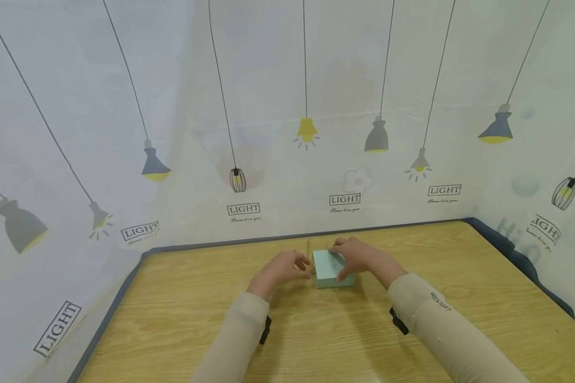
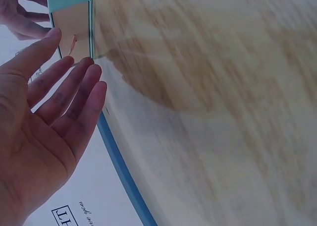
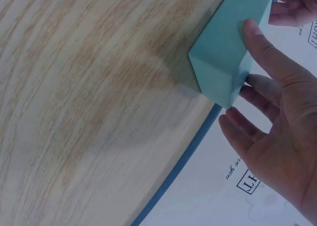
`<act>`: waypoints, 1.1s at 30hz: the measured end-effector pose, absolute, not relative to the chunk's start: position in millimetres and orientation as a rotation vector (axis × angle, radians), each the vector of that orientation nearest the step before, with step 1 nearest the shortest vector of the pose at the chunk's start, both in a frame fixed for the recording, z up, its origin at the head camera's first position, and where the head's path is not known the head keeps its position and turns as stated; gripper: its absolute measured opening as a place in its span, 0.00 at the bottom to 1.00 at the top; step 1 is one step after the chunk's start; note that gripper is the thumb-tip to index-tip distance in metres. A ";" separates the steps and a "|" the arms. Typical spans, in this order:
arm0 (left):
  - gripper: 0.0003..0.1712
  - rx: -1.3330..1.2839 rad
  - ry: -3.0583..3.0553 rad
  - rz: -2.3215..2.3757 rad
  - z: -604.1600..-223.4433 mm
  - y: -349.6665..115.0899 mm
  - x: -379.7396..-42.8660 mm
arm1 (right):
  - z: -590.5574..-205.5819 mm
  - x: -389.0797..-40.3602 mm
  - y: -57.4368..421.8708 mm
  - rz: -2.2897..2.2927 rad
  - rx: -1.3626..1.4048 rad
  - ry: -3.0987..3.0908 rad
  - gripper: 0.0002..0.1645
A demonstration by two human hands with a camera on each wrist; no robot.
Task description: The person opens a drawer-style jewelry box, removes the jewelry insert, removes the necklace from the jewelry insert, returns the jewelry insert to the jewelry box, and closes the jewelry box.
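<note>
A mint-green box (image 1: 328, 268) lies on the wooden table. In the left wrist view its light-brown end panel (image 2: 78, 23) shows, with a small orange-pink ribbon tab (image 2: 74, 43) sticking out of it. My right hand (image 1: 356, 257) holds the box from above, thumb on the near side and fingers on the far side; the right wrist view shows the thumb (image 3: 255, 32) against the green surface. Beside the brown end is my left hand (image 1: 284, 270). Its fingers (image 2: 74, 97) are loosely extended, with thumb and index apart near the tab and nothing between them.
The wood-grain table (image 1: 182, 319) has a dark blue edge (image 1: 249, 242) at the back and sides. Behind it stands a pale wall covering (image 1: 278, 80) printed with hanging lamps and the word LIGHT. Dark blue material (image 1: 527, 263) bunches along the right edge.
</note>
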State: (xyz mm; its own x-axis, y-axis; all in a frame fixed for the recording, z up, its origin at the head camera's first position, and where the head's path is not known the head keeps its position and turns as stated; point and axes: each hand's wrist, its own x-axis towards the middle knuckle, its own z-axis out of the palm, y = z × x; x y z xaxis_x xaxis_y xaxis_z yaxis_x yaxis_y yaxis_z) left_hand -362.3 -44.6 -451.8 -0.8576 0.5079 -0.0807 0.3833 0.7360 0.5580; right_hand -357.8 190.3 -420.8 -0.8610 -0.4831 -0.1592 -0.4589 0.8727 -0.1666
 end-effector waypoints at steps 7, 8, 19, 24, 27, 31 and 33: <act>0.19 0.777 2.675 0.841 -456.9 -42.4 -359.8 | -420.2 -356.6 189.1 -0.183 -0.712 2.843 0.50; 0.18 0.784 2.675 0.849 -457.8 -41.6 -359.4 | -420.3 -356.7 189.0 -0.175 -0.714 2.843 0.50; 0.17 0.691 2.716 0.828 -458.7 -34.6 -359.4 | -420.6 -357.4 187.4 -0.168 -0.714 2.833 0.51; 0.13 0.662 2.724 0.817 -459.0 -31.8 -359.7 | -422.2 -357.8 187.8 -0.168 -0.725 2.829 0.50; 0.09 0.660 2.723 0.831 -458.3 -31.9 -358.9 | -421.5 -357.4 187.6 -0.144 -0.774 2.823 0.49; 0.05 0.656 2.703 0.863 -456.1 -33.0 -357.6 | -419.3 -357.5 186.9 -0.119 -0.840 2.800 0.49; 0.05 0.637 2.683 0.873 -455.3 -33.3 -356.9 | -418.2 -357.9 186.4 -0.124 -0.861 2.777 0.49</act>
